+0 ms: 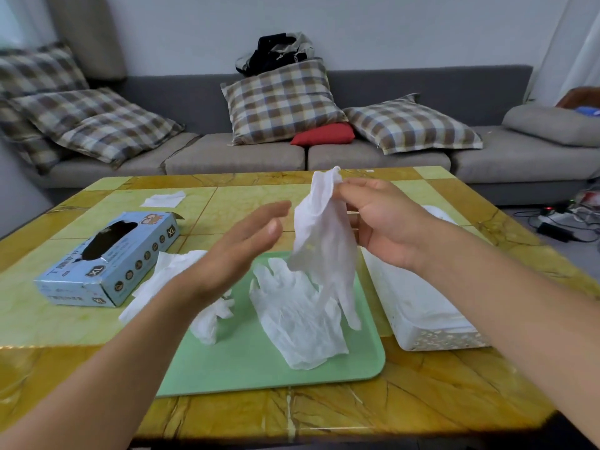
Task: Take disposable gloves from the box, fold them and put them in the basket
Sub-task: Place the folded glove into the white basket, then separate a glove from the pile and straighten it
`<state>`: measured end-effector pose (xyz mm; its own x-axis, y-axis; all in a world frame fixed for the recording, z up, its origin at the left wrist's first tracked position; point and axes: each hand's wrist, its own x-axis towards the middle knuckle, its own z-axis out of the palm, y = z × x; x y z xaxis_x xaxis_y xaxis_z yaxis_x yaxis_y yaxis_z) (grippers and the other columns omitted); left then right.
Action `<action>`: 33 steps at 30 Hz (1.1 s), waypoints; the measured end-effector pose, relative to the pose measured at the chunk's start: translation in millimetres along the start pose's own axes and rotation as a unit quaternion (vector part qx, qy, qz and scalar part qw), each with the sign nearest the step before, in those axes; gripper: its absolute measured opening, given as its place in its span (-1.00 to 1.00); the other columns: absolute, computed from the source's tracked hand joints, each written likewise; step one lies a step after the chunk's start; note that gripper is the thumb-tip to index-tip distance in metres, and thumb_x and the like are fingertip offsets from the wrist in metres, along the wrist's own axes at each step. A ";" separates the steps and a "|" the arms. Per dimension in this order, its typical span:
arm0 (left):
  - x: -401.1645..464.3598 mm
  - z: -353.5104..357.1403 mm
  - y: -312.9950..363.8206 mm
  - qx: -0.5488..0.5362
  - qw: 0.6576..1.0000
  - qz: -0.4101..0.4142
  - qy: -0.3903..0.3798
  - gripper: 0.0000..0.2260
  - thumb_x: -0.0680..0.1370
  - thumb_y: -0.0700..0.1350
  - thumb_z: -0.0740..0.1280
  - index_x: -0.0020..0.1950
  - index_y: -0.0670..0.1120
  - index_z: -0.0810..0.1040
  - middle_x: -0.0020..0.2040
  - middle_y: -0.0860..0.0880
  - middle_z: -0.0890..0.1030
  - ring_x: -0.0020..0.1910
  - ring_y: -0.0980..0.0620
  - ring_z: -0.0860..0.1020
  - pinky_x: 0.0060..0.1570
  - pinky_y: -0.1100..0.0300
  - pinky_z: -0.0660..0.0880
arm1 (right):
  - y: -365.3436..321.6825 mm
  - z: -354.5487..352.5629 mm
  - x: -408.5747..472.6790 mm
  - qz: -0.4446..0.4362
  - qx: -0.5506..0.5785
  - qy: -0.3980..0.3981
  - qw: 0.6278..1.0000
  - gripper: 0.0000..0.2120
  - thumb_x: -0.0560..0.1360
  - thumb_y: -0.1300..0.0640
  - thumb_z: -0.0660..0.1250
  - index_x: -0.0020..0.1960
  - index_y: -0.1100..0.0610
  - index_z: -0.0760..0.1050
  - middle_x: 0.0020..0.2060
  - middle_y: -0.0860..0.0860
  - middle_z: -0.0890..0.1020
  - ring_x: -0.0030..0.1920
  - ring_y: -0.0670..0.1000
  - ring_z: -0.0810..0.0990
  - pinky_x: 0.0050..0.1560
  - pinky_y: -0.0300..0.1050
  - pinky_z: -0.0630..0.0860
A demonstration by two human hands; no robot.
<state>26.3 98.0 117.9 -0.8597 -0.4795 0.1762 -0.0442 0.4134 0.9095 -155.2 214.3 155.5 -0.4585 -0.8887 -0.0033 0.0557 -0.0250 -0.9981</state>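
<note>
White glove [324,235] hangs pinched by right hand [386,222] fingers [349,190].

A grey sofa [292,151] with plaid cushions [279,102] lines the pale wall [389,30].

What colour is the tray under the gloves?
Light green tray, seen best in the head view.

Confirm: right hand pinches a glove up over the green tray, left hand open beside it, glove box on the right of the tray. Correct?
One thing is off. The glove box lies left of the green tray; the white basket is on its right. The head view shows this. The right hand does pinch a glove above the tray, the left hand open beside it.
</note>
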 end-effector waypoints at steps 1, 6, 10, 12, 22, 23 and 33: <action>0.7 4.3 2.9 -0.048 0.998 0.019 -0.027 -0.12 0.31 0.49 0.39 0.51 0.07 0.36 0.47 0.08 0.45 0.46 0.07 0.39 0.43 -0.12 0.34 | -2.4 0.0 -0.9 0.016 0.016 -0.018 1.000 -0.74 0.60 0.14 0.34 0.17 0.30 0.59 -0.12 0.08 0.66 -0.22 0.03 0.62 -0.28 -0.15 0.55; 6.4 35.5 14.2 -0.154 0.980 0.013 0.123 -0.75 0.56 -0.13 0.44 0.23 -0.12 0.60 0.12 -0.08 0.70 0.08 0.02 0.67 0.17 0.06 0.56 | -0.2 -2.2 -5.5 0.047 0.048 -0.013 0.998 -0.70 0.57 0.12 0.39 0.22 0.27 0.62 -0.05 0.10 0.73 -0.13 0.04 0.70 -0.20 -0.11 0.65; 7.4 31.9 17.8 -0.231 0.951 -0.087 0.188 -0.76 0.68 -0.09 0.23 0.05 -0.14 0.68 -0.11 -0.10 0.73 -0.23 -0.02 0.67 -0.21 0.11 0.61 | 1.8 -12.9 -7.4 0.076 0.076 0.017 0.994 -0.71 0.55 0.15 0.41 0.22 0.24 0.63 0.04 0.11 0.73 -0.08 0.04 0.71 -0.14 -0.12 0.64; 4.6 30.4 17.4 -0.227 0.950 -0.107 0.187 -0.76 0.68 -0.08 0.23 0.03 -0.14 0.67 -0.16 -0.06 0.71 -0.28 0.00 0.63 -0.29 0.13 0.56 | 6.0 -15.6 -9.6 0.096 0.084 -0.001 0.992 -0.72 0.55 0.14 0.41 0.21 0.23 0.63 0.04 0.10 0.73 -0.09 0.04 0.70 -0.16 -0.12 0.63; 1.0 34.8 19.4 -0.083 0.960 0.069 0.258 -0.69 0.53 0.13 0.41 0.15 -0.03 0.60 0.02 0.05 0.68 0.02 0.15 0.64 0.01 0.21 0.56 | 3.4 17.0 -22.3 -0.057 0.099 -0.016 0.993 -0.90 0.51 0.15 0.44 -0.12 0.16 0.56 -0.13 0.12 0.65 -0.09 0.08 0.62 -0.02 0.04 0.57; -0.2 36.5 20.5 -0.131 0.974 0.062 0.177 -0.59 0.49 0.15 0.41 0.22 -0.07 0.58 0.10 -0.01 0.68 0.10 0.06 0.65 0.06 0.15 0.59 | 3.3 22.2 -26.2 -0.067 0.075 -0.052 0.994 -0.89 0.51 0.15 0.42 -0.04 0.19 0.62 -0.10 0.11 0.68 -0.04 0.08 0.66 0.04 0.02 0.61; 3.3 27.3 24.5 -0.390 0.895 -0.118 0.179 -0.76 0.68 -0.16 0.20 0.24 -0.22 0.58 0.09 -0.18 0.70 0.02 -0.07 0.69 0.05 0.06 0.60 | -2.3 -0.4 -18.5 -0.090 -0.116 -0.004 0.989 -0.78 0.54 0.27 0.41 0.18 0.15 0.62 0.12 0.09 0.69 -0.11 0.02 0.69 -0.28 -0.18 0.57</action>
<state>8.5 127.7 130.5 -0.6483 -0.7579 -0.0729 0.2870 -0.3320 0.8986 -147.2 231.0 157.9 -0.4349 -0.8833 0.1748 -0.2306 -0.0784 -0.9699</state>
